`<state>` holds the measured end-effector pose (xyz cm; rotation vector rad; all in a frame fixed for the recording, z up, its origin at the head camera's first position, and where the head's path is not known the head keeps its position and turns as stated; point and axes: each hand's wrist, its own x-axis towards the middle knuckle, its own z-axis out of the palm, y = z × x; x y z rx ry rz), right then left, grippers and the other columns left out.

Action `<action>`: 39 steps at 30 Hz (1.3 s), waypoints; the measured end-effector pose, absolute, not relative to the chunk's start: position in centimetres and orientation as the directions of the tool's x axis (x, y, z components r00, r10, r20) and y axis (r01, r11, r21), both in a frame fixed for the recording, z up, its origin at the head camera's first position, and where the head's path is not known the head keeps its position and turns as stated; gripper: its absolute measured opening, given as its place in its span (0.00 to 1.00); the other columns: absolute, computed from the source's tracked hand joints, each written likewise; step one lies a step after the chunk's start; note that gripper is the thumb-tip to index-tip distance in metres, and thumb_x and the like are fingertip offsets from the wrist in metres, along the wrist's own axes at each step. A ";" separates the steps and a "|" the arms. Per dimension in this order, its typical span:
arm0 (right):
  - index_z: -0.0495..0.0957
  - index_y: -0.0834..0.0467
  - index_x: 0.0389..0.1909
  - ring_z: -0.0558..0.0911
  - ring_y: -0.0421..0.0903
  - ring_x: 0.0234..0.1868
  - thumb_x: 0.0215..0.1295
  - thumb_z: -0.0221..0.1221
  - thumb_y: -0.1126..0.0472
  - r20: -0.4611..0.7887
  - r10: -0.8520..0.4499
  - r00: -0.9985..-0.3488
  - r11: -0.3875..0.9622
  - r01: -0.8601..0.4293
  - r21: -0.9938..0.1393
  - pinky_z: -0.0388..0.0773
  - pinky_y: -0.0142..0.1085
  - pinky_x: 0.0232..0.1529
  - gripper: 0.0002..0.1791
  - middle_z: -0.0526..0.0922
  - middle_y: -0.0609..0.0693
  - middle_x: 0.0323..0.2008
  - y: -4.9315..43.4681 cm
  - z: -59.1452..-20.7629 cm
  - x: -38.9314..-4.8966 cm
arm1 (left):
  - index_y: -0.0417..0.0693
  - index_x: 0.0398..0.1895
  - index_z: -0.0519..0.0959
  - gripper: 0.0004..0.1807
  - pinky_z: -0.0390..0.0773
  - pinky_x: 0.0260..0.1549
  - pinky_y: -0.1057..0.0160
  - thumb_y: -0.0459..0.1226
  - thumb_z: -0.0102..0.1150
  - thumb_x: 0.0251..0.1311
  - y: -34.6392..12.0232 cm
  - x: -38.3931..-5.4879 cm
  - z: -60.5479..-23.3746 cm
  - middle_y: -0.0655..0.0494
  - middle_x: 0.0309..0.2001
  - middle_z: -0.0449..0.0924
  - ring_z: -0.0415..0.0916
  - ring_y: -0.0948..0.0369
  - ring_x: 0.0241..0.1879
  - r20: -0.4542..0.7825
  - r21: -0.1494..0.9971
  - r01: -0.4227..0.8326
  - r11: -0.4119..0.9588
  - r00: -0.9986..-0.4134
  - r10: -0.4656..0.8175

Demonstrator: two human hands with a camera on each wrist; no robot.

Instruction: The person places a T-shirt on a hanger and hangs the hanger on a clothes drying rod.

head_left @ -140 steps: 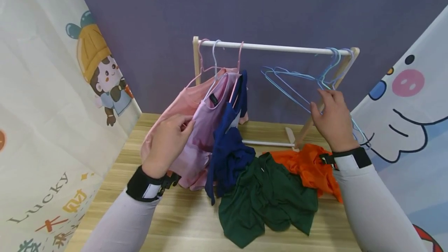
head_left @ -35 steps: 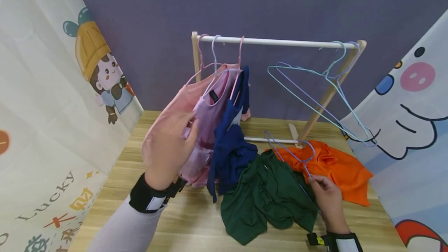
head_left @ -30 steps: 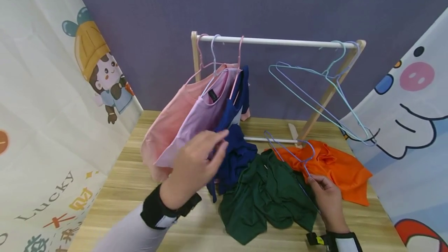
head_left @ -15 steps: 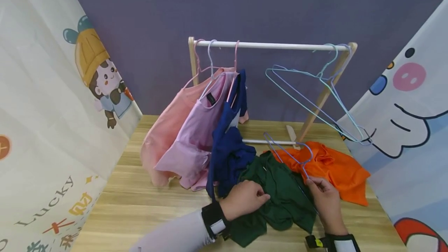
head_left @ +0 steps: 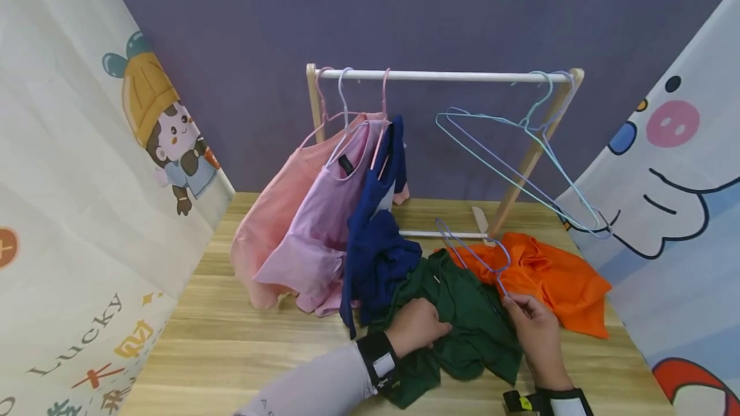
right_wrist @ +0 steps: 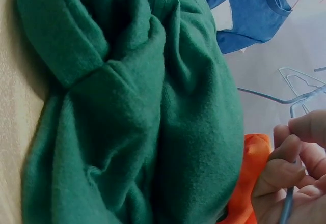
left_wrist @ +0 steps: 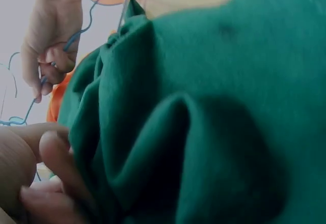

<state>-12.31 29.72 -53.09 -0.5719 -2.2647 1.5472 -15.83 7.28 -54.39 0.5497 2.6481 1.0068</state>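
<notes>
A crumpled dark green shirt point(head_left: 474, 332) lies on the table in front of the rack. My left hand point(head_left: 417, 326) is at its left part, fingers curled and pinching a fold of the cloth; the fingertips are partly hidden in the left wrist view. My right hand point(head_left: 536, 332) pinches a periwinkle clothes hanger point(head_left: 471, 252) by its wire, just right of the shirt. The hanger's hook points away from me, and part of its wire lies over the green cloth. In the right wrist view, the fingers point(right_wrist: 285, 168) curl round the hanger wire.
An orange garment point(head_left: 543, 281) lies behind the right hand. On the rack's white rail point(head_left: 462, 76) hang a pink top point(head_left: 272, 230), a lilac top point(head_left: 315, 230) and a blue garment point(head_left: 376, 249) at left. Bare hangers point(head_left: 520, 124) hang at right.
The right hand has brought a hanger down from the rail to the green shirt. The left hand has left the hanging tops, moved right and down, and taken hold of the green cloth.
</notes>
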 end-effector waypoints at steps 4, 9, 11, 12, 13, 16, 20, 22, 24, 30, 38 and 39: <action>0.80 0.63 0.42 0.77 0.41 0.35 0.59 0.62 0.55 0.045 0.503 -0.863 0.313 0.133 -0.940 0.76 0.23 0.30 0.16 0.83 0.42 0.32 29.7 -53.1 -12.2 | 0.58 0.04 0.66 0.21 0.60 0.07 0.71 0.48 0.62 0.47 7.1 -16.0 -54.2 0.69 0.07 0.63 0.60 0.71 0.09 0.016 0.669 0.322 0.670 -0.908 0.419; 0.80 0.63 0.42 0.76 0.41 0.33 0.59 0.62 0.55 0.061 0.500 -0.864 0.318 0.117 -0.941 0.75 0.24 0.28 0.16 0.83 0.41 0.30 29.6 -52.9 -12.0 | 0.57 0.12 0.66 0.16 0.59 0.12 0.73 0.45 0.60 0.51 6.9 -16.4 -53.0 0.67 0.15 0.65 0.61 0.71 0.15 0.192 0.708 0.409 0.576 -0.896 0.400; 0.80 0.63 0.42 0.77 0.41 0.32 0.59 0.62 0.55 0.067 0.497 -0.865 0.326 0.114 -0.938 0.75 0.25 0.28 0.16 0.83 0.41 0.30 29.7 -52.8 -12.0 | 0.55 0.15 0.65 0.15 0.60 0.13 0.73 0.44 0.58 0.54 7.0 -16.5 -52.6 0.65 0.16 0.64 0.61 0.70 0.16 0.217 0.749 0.408 0.523 -0.896 0.388; 0.80 0.63 0.42 0.77 0.41 0.32 0.59 0.61 0.54 0.067 0.495 -0.866 0.329 0.115 -0.937 0.75 0.25 0.28 0.16 0.83 0.41 0.30 29.7 -52.7 -12.0 | 0.54 0.16 0.65 0.15 0.60 0.14 0.73 0.43 0.57 0.56 7.0 -16.5 -52.5 0.65 0.16 0.63 0.61 0.69 0.16 0.211 0.778 0.391 0.492 -0.900 0.381; 0.80 0.63 0.42 0.77 0.41 0.33 0.59 0.61 0.54 0.064 0.493 -0.868 0.328 0.117 -0.938 0.75 0.24 0.29 0.16 0.83 0.41 0.31 29.7 -52.7 -12.0 | 0.53 0.18 0.65 0.14 0.61 0.14 0.72 0.43 0.56 0.58 7.1 -16.5 -52.5 0.64 0.17 0.64 0.62 0.68 0.16 0.195 0.816 0.363 0.451 -0.906 0.376; 0.80 0.62 0.43 0.78 0.41 0.35 0.60 0.60 0.54 0.058 0.485 -0.872 0.328 0.120 -0.937 0.77 0.24 0.31 0.17 0.84 0.42 0.32 29.8 -52.7 -11.9 | 0.48 0.23 0.65 0.12 0.73 0.19 0.71 0.39 0.53 0.62 7.7 -16.3 -52.5 0.61 0.17 0.66 0.70 0.66 0.18 0.081 0.962 0.172 0.213 -0.921 0.381; 0.80 0.62 0.42 0.77 0.41 0.34 0.60 0.61 0.54 0.056 0.482 -0.874 0.326 0.119 -0.938 0.77 0.24 0.30 0.16 0.83 0.41 0.31 29.9 -52.8 -11.9 | 0.45 0.30 0.66 0.07 0.82 0.36 0.54 0.35 0.51 0.64 8.5 -15.9 -52.7 0.55 0.27 0.76 0.79 0.56 0.31 -0.124 0.961 -0.212 -0.177 -0.903 0.413; 0.80 0.63 0.42 0.77 0.41 0.32 0.60 0.61 0.55 0.060 0.481 -0.874 0.324 0.114 -0.939 0.76 0.25 0.29 0.16 0.82 0.39 0.29 29.9 -52.8 -11.8 | 0.45 0.33 0.67 0.05 0.81 0.40 0.49 0.36 0.50 0.65 8.8 -15.7 -52.7 0.52 0.33 0.78 0.78 0.54 0.36 -0.187 0.901 -0.326 -0.287 -0.887 0.423; 0.80 0.64 0.42 0.77 0.41 0.32 0.60 0.61 0.55 0.063 0.481 -0.875 0.320 0.108 -0.941 0.76 0.25 0.28 0.16 0.81 0.38 0.28 29.9 -52.7 -11.7 | 0.45 0.37 0.69 0.05 0.80 0.42 0.50 0.37 0.49 0.66 9.0 -15.6 -52.6 0.52 0.38 0.79 0.77 0.55 0.40 -0.222 0.859 -0.378 -0.345 -0.883 0.413; 0.79 0.64 0.43 0.76 0.40 0.32 0.60 0.61 0.55 0.056 0.482 -0.874 0.294 0.101 -0.951 0.74 0.25 0.27 0.17 0.83 0.38 0.29 29.7 -51.9 -11.5 | 0.43 0.42 0.70 0.11 0.78 0.36 0.62 0.42 0.45 0.68 8.9 -16.2 -51.6 0.54 0.39 0.76 0.75 0.59 0.40 -0.206 0.843 -0.333 -0.421 -0.925 0.320; 0.78 0.67 0.45 0.77 0.42 0.28 0.59 0.62 0.58 0.015 0.503 -0.864 0.156 0.074 -0.985 0.75 0.26 0.23 0.19 0.83 0.40 0.26 29.9 -50.7 -11.3 | 0.40 0.41 0.73 0.12 0.72 0.32 0.67 0.41 0.47 0.67 7.0 -18.7 -47.5 0.58 0.31 0.73 0.72 0.63 0.32 -0.017 0.980 -0.056 -0.191 -0.980 0.198; 0.77 0.68 0.45 0.76 0.41 0.26 0.59 0.62 0.58 0.008 0.503 -0.864 0.132 0.067 -0.989 0.75 0.27 0.22 0.19 0.83 0.40 0.25 30.0 -50.6 -11.3 | 0.42 0.40 0.73 0.12 0.72 0.31 0.67 0.41 0.47 0.67 6.6 -19.0 -46.8 0.57 0.30 0.73 0.72 0.63 0.30 0.006 0.989 -0.026 -0.146 -0.977 0.214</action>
